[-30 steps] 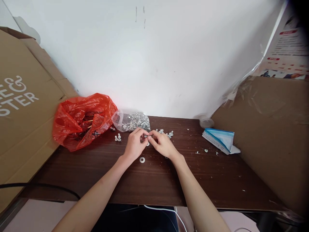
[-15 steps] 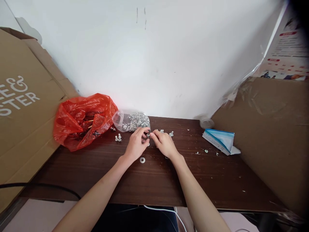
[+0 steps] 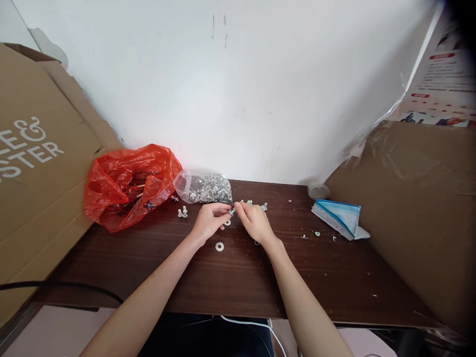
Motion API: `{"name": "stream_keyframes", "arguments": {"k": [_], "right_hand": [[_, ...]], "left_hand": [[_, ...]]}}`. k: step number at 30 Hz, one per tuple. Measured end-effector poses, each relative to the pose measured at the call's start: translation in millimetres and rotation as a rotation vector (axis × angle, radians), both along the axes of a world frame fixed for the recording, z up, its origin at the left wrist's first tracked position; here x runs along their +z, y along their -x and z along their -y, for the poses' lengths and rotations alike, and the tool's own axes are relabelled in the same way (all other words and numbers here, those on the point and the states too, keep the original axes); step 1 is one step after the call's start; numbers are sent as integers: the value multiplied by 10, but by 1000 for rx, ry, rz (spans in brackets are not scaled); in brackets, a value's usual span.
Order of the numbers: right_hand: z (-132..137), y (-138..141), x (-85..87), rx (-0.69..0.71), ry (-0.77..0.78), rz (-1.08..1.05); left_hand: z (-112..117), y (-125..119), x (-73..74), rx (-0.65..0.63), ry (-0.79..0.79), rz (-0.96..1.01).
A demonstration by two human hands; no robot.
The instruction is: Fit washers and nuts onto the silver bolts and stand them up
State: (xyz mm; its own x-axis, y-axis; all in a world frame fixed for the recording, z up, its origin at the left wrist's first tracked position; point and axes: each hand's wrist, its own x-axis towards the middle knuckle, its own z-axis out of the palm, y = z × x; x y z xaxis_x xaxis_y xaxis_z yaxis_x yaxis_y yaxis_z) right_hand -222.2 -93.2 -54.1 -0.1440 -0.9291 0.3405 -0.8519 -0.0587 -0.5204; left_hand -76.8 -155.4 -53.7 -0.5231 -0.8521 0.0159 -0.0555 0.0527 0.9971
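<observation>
A small silver bolt (image 3: 232, 211) is pinched between my two hands, partly covered by the fingers. My left hand (image 3: 208, 222) is closed with thumb and fingers at its left end. From the other side, my right hand (image 3: 255, 221) grips it between thumb and bent fingers. Below the left fingertips lies a flat washer (image 3: 227, 223), partly hidden. A second washer (image 3: 219, 246) rests nearer to me on the table. Two bolts (image 3: 182, 212) stand to the left, and another bolt (image 3: 264, 207) sits just beyond my right hand.
Behind my hands lies a clear plastic bag (image 3: 213, 188) of small metal hardware. A red plastic bag (image 3: 130, 186) is at the left, against a cardboard box (image 3: 40, 198). To the right are a blue-white packet (image 3: 338, 216), a round clear container (image 3: 318, 189) and small scraps.
My left fingers have closed in and dropped slightly around the bolt, which now shows more between the hands. The right hand has barely moved.
</observation>
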Motion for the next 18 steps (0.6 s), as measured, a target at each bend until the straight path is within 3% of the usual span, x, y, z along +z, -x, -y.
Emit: {"name": "stream_keyframes", "arguments": {"k": [3, 6, 18], "right_hand": [[6, 4, 3, -5, 15, 7], [15, 4, 0, -24, 20, 12], [15, -7, -28, -24, 66, 49]], "left_hand": [[-22, 0, 57, 10, -186, -81], [-32, -6, 78, -18, -273, -152], [-79, -1, 83, -43, -186, -248]]}}
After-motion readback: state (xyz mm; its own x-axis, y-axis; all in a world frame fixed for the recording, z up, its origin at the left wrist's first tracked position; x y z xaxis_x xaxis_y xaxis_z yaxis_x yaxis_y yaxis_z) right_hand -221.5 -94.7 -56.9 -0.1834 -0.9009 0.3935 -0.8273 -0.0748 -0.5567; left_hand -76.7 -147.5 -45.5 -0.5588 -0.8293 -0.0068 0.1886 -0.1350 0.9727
